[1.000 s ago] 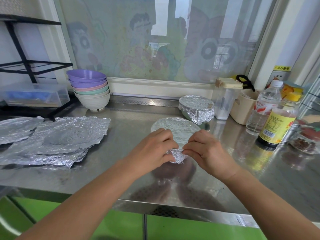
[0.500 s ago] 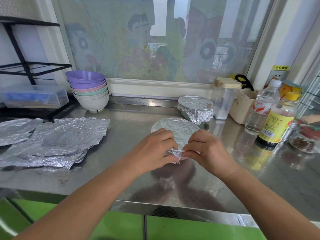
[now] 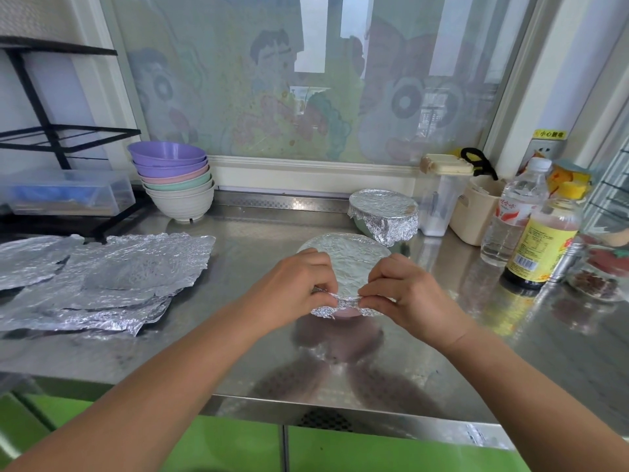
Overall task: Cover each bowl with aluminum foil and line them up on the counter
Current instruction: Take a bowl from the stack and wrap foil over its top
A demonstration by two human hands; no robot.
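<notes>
Fingers [image 3: 323, 288] of left hand [image 3: 293, 291], right hand [image 3: 410, 298], tight on foil edge [image 3: 345, 303]

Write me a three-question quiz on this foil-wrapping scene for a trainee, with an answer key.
1. True or false: the left hand and right hand both pinch the foil at the near rim of the bowl being wrapped.
2. Relative to that bowl, the finished foil-covered bowl stands: A) beyond it, to the right; B) nearer the person; C) far to its left.
3. Fill in: the spare foil sheets lie to the ___ of the hands.
Key: 1 true; 2 A; 3 left.
</notes>
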